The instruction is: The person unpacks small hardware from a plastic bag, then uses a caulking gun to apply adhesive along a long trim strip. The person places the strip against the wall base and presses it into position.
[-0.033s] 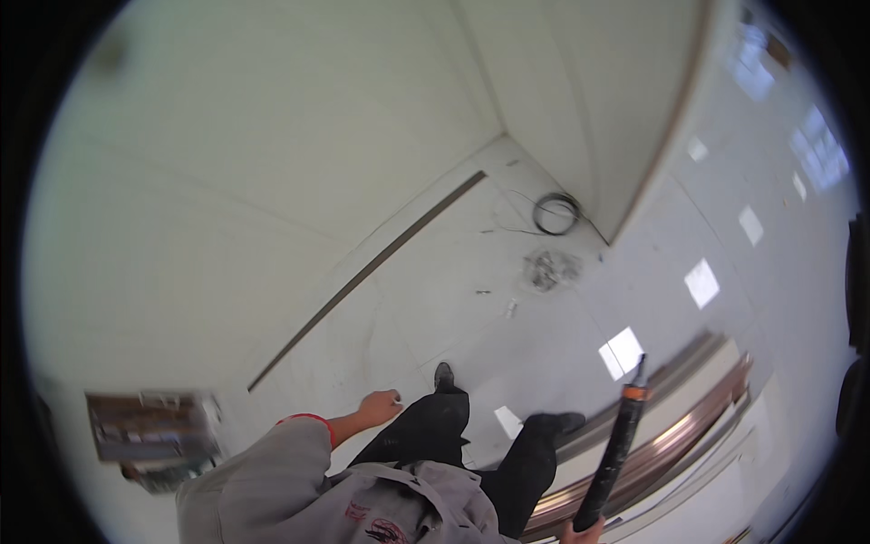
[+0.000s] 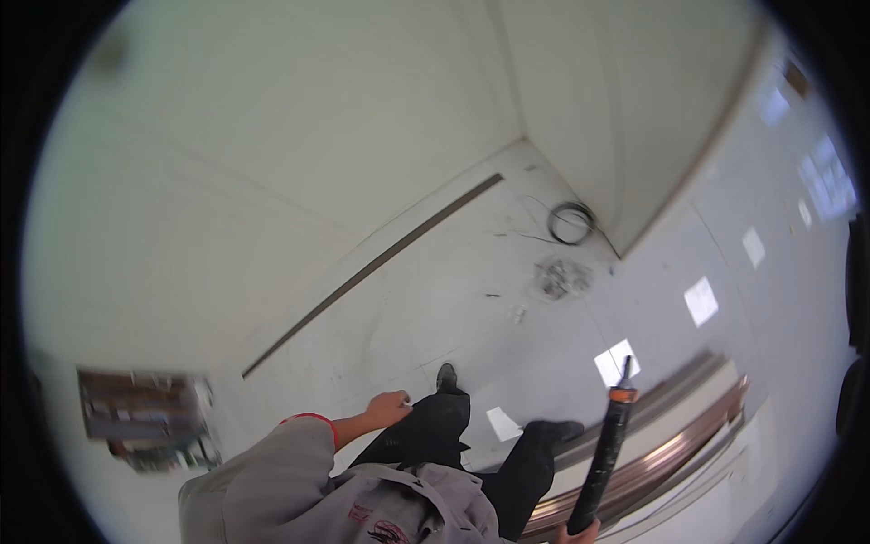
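My right hand (image 2: 580, 533) grips the lower end of a caulking gun (image 2: 604, 453) at the bottom edge. The gun has a long, scuffed black barrel, an orange ring and a narrow dark nozzle pointing away from me. Part of that hand is cut off by the picture's edge. Beside my left thigh hangs my left hand (image 2: 388, 410), its fingers loosely curled, with nothing visible in them. A long dark strip (image 2: 372, 274) lies on the floor ahead of it, along the pale wall, well out of contact.
Near the wall corner lie a coil of black cable (image 2: 570, 223) and a clear plastic bag (image 2: 562, 277) of small pieces. Long pale and copper-coloured profiles (image 2: 671, 453) are stacked at my right. A brown box-like unit (image 2: 143, 408) with blurred items stands far left.
The floor, cable coil and bag have shifted slightly right and down in view. The caulking gun appears a little further left, still in my right hand. My left hand has barely moved.
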Tool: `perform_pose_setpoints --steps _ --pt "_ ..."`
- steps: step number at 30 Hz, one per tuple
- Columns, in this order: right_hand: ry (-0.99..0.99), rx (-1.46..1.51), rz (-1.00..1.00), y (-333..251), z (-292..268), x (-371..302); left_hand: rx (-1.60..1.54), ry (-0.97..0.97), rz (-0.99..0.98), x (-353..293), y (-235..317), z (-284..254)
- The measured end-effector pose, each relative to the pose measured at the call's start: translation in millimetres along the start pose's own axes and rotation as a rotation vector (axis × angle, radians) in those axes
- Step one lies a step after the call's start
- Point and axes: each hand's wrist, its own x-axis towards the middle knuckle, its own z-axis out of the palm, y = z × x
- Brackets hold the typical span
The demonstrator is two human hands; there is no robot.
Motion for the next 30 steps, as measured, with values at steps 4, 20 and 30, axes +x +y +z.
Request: perform_pose_setpoints --steps 4,20,30 --pt "-0.092 -0.146 -0.545 -119 48 -8 -0.639 0.014 0.106 -18 -49 -23" --pt "-0.678 -0.465 -1.851 -689 265 -199 -2.496 0.347 0.279 -92 -251 -201" --pt "-1.081 -0.173 -1.646 -765 412 -295 -2.676 1.162 -0.036 -182 -525 -245"
